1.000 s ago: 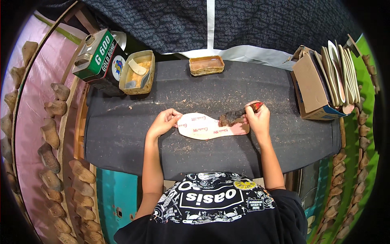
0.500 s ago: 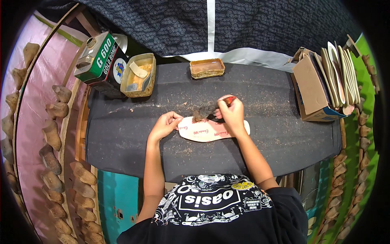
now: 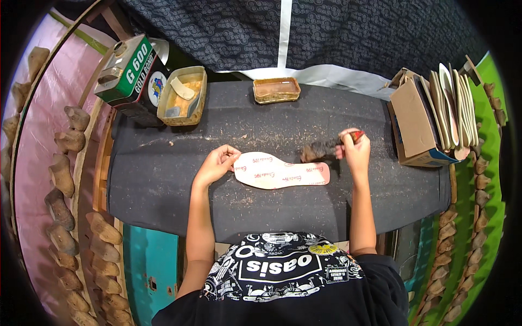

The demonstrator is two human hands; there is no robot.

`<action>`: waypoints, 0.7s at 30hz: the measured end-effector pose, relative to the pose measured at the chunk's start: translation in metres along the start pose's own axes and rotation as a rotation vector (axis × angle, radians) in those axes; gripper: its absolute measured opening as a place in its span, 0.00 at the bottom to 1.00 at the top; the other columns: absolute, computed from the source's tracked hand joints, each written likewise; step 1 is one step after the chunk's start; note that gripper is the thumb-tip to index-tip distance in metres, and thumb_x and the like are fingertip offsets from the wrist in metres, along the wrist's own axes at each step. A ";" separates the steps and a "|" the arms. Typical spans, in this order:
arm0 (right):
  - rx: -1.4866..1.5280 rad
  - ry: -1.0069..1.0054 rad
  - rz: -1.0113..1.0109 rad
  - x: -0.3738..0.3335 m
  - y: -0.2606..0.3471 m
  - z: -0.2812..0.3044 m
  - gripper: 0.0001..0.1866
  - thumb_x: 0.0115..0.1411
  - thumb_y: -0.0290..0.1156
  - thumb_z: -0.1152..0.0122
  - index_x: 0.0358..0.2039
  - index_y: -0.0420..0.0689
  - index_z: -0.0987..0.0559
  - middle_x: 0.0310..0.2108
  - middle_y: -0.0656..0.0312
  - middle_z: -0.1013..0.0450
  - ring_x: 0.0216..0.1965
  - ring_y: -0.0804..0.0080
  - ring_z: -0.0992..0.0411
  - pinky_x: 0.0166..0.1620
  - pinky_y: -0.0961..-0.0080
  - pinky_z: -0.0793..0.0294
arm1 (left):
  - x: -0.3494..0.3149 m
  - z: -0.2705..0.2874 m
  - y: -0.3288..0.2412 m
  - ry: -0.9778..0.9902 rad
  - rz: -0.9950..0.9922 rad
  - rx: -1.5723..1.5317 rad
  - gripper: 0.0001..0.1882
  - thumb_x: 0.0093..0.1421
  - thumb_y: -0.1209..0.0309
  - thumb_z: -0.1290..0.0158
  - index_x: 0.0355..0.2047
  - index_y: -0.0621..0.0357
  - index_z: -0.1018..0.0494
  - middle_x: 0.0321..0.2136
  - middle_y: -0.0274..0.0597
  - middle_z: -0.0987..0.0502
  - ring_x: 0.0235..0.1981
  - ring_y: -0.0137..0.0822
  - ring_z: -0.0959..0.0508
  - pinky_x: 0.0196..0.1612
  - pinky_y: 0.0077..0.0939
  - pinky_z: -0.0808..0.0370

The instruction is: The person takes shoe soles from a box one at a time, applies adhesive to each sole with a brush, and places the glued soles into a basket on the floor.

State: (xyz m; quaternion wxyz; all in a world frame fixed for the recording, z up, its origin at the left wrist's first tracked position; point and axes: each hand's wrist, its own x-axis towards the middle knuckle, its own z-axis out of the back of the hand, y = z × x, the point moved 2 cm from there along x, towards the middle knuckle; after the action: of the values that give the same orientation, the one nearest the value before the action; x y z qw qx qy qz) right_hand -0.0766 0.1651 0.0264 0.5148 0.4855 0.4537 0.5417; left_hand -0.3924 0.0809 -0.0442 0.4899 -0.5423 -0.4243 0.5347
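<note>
A pale insole (image 3: pixel 272 173) with printed red marks lies flat on the black cloth-covered table, its wide end to the left. My left hand (image 3: pixel 217 165) pinches that wide end between thumb and fingers. In my right hand (image 3: pixel 355 151) is a brush (image 3: pixel 326 148) with a red-tipped, dark handle, its brown bristles pointing left. The bristle end is at the far edge of the insole's narrow end; whether it touches the insole I cannot tell.
Shavings dot the table cloth (image 3: pixel 163 190). At the back left stand a green-and-black metal can (image 3: pixel 133 81) and a stained tub (image 3: pixel 201 89) holding scraps. A shallow tray (image 3: pixel 276 91) sits at the back middle. On the right, a cardboard box (image 3: pixel 416 122) holds upright soles. Shoe lasts (image 3: pixel 60 174) line both side racks.
My right hand and the brush have moved right, from the middle of the insole toward its narrow end. My left hand keeps its pinch on the wide end.
</note>
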 end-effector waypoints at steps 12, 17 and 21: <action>0.196 -0.076 0.359 0.117 0.023 -0.097 0.08 0.49 0.28 0.49 0.22 0.36 0.31 0.14 0.61 0.32 0.14 0.78 0.32 0.18 0.84 0.31 | 0.002 0.022 0.004 -0.421 -0.211 -0.050 0.08 0.54 0.71 0.53 0.32 0.63 0.34 0.26 0.34 0.32 0.23 0.19 0.33 0.25 0.11 0.34; 0.046 -0.114 0.360 0.130 0.015 -0.109 0.09 0.46 0.30 0.48 0.20 0.36 0.30 0.12 0.60 0.31 0.13 0.78 0.32 0.18 0.84 0.32 | 0.002 0.023 0.001 -0.473 -0.224 -0.101 0.09 0.52 0.73 0.52 0.33 0.63 0.35 0.28 0.35 0.32 0.25 0.21 0.31 0.26 0.12 0.33; -0.033 -0.113 0.356 0.131 0.005 -0.113 0.10 0.46 0.31 0.49 0.20 0.36 0.31 0.12 0.59 0.31 0.13 0.76 0.31 0.18 0.81 0.32 | 0.003 0.023 0.007 -0.480 -0.247 -0.143 0.11 0.50 0.74 0.49 0.34 0.62 0.35 0.30 0.38 0.32 0.27 0.23 0.30 0.28 0.14 0.31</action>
State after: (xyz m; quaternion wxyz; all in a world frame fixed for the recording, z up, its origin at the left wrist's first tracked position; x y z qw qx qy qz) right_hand -0.1891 0.2970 0.0255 0.4435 0.5791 0.3219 0.6036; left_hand -0.4160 0.0843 -0.0507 0.3972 -0.3774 -0.6278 0.5529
